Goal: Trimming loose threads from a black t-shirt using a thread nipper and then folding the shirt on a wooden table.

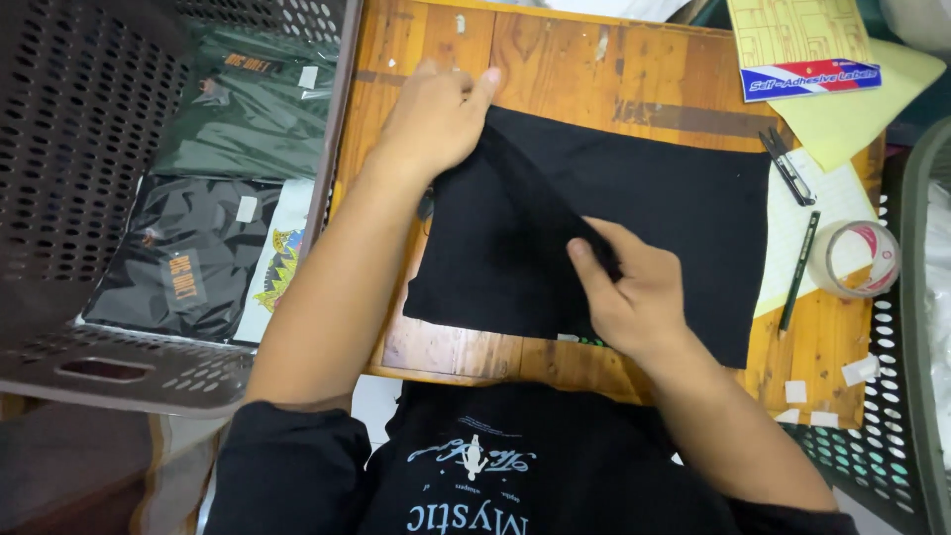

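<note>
A black folded garment (pixel 674 208) lies flat on a small wooden table (pixel 555 59). My left hand (pixel 436 114) presses on the garment's upper left corner, fingers together and flat. My right hand (pixel 629 287) pinches a fold of the black fabric near the garment's lower middle, thumb and fingers closed on the cloth. A diagonal crease runs between the two hands.
A brown perforated plastic basket (pixel 89 149) at the left holds bagged dark garments (pixel 188 263). On the table's right side lie small snips (pixel 788 163), a dark pen (pixel 797 269), a tape roll (pixel 857 260), yellow paper (pixel 852 109) and a label packet (pixel 807 77). Another basket (pixel 892 436) stands at the right.
</note>
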